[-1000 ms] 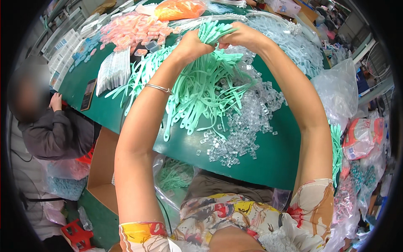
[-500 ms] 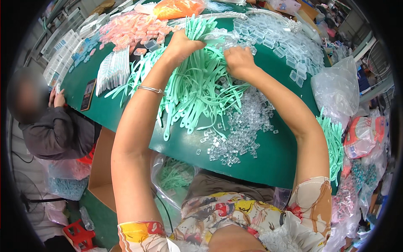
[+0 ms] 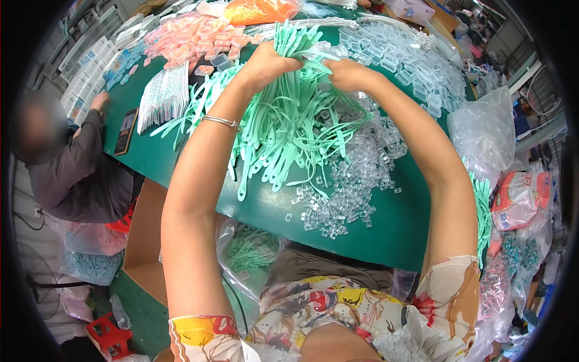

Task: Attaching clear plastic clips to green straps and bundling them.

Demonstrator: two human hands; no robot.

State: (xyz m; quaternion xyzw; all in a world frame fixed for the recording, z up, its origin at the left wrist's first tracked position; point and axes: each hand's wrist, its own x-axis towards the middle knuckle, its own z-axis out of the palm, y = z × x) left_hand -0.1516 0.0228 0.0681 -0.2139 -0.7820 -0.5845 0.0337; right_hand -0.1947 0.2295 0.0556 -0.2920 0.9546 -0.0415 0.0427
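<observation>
Mint-green soft straps are gathered in an upright bunch (image 3: 295,41) above the far part of a dark green tabletop (image 3: 395,232). The bunch is held by the left hand (image 3: 271,65), whose thumb is laid across the front; the other fingers are largely hidden, but are closed around the straps. On the left forearm a silver bracelet (image 3: 220,120) is worn. The right hand (image 3: 350,74) is placed just to the right of the bunch, its fingers curled together and its tips directed toward a strap; whether that strap is pinched or merely touched cannot be told.

Below the hands, a tangled heap of matching straps (image 3: 280,136) is spread over the table, bordered on its right by clear plastic clips (image 3: 344,202). To the left, a fan of white strips (image 3: 164,95) and a phone (image 3: 126,131) are laid out. Farther back, peach-coloured pieces (image 3: 196,39) are piled near an orange bag (image 3: 262,11), and translucent small cases (image 3: 398,60) are scattered at the far right. At the left edge, a dark sleeve (image 3: 84,148) of another person is seen, with that person's hand (image 3: 99,101) rested at the tabletop's edge.
</observation>
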